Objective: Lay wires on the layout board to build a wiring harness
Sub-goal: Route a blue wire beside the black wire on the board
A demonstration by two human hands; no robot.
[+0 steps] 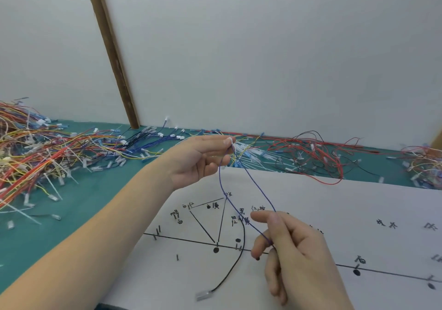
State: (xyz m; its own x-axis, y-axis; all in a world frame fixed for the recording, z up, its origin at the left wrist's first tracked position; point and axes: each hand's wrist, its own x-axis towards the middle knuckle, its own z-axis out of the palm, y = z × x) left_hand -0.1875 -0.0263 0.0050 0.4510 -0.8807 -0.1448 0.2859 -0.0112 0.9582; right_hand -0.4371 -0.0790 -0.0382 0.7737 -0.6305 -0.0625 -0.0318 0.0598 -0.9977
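White layout board [311, 202] below; L hand [198, 159] & R hand [291, 250] pinch blue wire [253, 182].

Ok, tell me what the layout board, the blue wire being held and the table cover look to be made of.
Layout board: looks like matte white paper or card, going by the hand-inked lines and characters; what backs it is unclear.
Blue wire: thin and flexible, probably plastic-insulated, since it hangs in a soft loop between the left hand and right hand.
Table cover: flat matte teal, possibly a rubber or vinyl mat.
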